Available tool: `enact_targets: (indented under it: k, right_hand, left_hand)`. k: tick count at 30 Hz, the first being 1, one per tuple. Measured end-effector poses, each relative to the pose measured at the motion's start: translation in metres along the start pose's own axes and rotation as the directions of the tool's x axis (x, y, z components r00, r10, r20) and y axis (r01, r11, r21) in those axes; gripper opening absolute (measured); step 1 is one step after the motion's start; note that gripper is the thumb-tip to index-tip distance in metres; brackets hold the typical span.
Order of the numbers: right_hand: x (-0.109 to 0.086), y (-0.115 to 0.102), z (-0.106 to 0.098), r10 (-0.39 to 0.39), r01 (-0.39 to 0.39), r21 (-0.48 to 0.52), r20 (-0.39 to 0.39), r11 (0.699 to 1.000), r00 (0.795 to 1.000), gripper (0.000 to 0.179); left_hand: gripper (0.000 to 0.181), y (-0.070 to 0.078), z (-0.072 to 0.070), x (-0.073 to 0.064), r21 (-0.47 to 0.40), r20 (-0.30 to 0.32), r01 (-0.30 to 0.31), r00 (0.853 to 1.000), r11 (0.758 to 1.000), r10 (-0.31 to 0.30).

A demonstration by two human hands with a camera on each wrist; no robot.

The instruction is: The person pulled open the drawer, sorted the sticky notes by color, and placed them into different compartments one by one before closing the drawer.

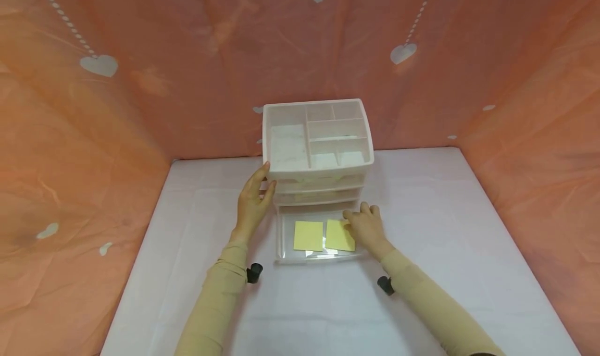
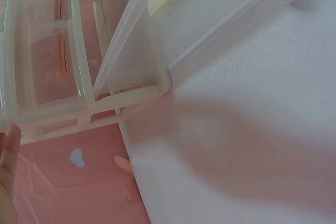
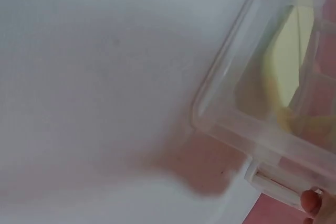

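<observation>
A white plastic drawer organizer (image 1: 287, 169) stands at the back of the table, its clear bottom drawer (image 1: 280, 241) pulled out towards me. Two yellow sticky-note pads lie side by side in that drawer: a left pad (image 1: 308, 236) and a right pad (image 1: 338, 236). My left hand (image 1: 251, 205) touches the organizer's front left corner with its fingers extended. Over the drawer's right side, my right hand (image 1: 369, 232) has bent fingers and pinches the right pad near its upper right edge. The right wrist view shows the yellow pad (image 3: 289, 59) through the clear drawer wall.
The organizer's top tray (image 1: 287, 142) is split into several compartments, and more drawers (image 1: 323, 184) sit shut below it. A white cloth (image 1: 422, 205) covers the table. Orange curtains (image 1: 197, 74) with white hearts enclose the back and both sides.
</observation>
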State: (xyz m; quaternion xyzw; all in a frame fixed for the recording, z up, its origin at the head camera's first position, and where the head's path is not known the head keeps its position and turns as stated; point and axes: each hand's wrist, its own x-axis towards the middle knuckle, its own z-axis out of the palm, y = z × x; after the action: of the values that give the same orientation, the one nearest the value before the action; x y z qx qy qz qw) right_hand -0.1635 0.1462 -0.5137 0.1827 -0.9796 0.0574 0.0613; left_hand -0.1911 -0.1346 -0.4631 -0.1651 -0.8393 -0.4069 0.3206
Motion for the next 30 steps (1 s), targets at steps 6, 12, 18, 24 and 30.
enact_targets:
  k: [6, 12, 18, 24, 30]
  right_hand:
    - [-0.002, 0.003, 0.004, -0.018, 0.017, -0.026, -0.055, 1.0, 0.998, 0.031]
    - [-0.005, 0.006, 0.008, -0.013, 0.016, 0.016, -0.147, 1.0, 0.989, 0.029]
    - [-0.011, 0.004, 0.002, -0.008, 0.03, 0.125, -0.167, 0.992, 0.986, 0.027]
    - [-0.017, -0.006, -0.014, 0.011, 0.018, 0.253, -0.111, 0.967, 0.994, 0.018]
    - [-0.029, -0.019, -0.026, -0.076, 0.125, 0.275, -0.183, 0.953, 0.98, 0.012]
  left_hand:
    - [0.046, 0.0, 0.002, 0.0, 0.002, 0.003, -0.001, 1.0, 1.0, 0.001]
    - [0.046, 0.0, 0.002, 0.0, 0.011, 0.005, -0.008, 1.0, 1.0, 0.008]
    - [0.046, 0.0, 0.002, 0.0, 0.016, 0.004, -0.011, 1.0, 1.0, 0.011]
    - [0.047, -0.001, 0.001, 0.0, 0.017, 0.003, -0.008, 1.0, 1.0, 0.008]
    - [0.046, 0.0, 0.001, -0.001, 0.007, -0.001, 0.007, 1.0, 1.0, -0.007]
